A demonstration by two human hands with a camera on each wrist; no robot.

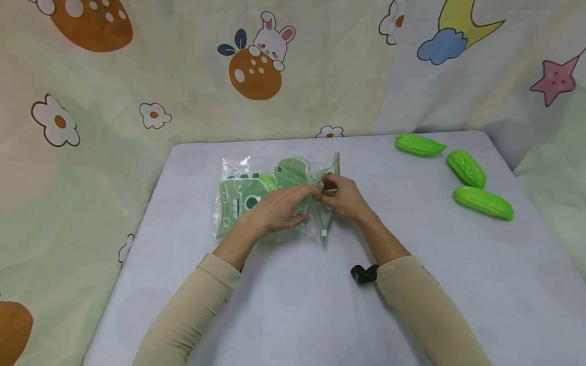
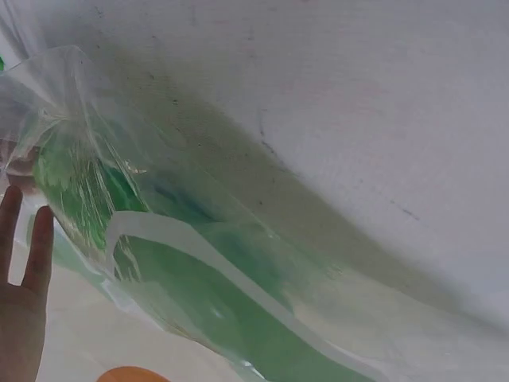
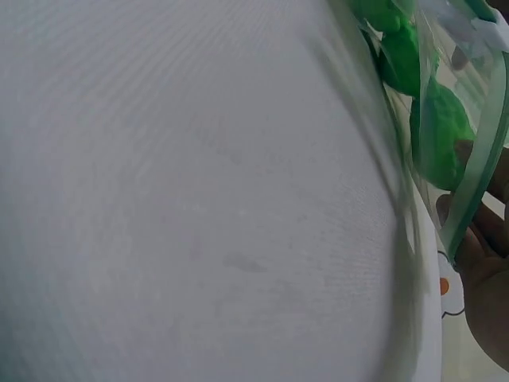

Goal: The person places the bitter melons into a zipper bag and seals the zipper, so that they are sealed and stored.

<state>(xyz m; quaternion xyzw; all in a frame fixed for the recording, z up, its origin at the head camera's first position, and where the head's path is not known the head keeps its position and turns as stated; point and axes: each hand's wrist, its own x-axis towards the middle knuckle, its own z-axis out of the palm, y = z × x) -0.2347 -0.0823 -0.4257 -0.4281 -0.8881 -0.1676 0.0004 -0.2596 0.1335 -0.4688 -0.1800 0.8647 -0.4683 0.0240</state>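
Note:
A clear plastic zip bag (image 1: 239,200) with a green dinosaur print lies on the table, its mouth to the right. My right hand (image 1: 346,198) pinches the green zip edge (image 3: 477,183) at the mouth. Laid over the bag is my left hand (image 1: 280,207), its fingers fairly straight and reaching toward the right fingertips. In the left wrist view, two straight fingers (image 2: 38,251) show beside the plastic. Bright green vegetable-shaped pieces (image 3: 441,135) are seen through the bag in the right wrist view. A white slider (image 1: 324,233) sits at the near end of the zip.
Several more things stand around: three green vegetable-shaped pieces, one at the back (image 1: 420,145), one in the middle (image 1: 467,168) and one nearer (image 1: 483,202), lie on the right of the white table (image 1: 288,323). A printed cloth (image 1: 191,55) hangs behind. A black device (image 1: 364,274) sits at the right wrist.

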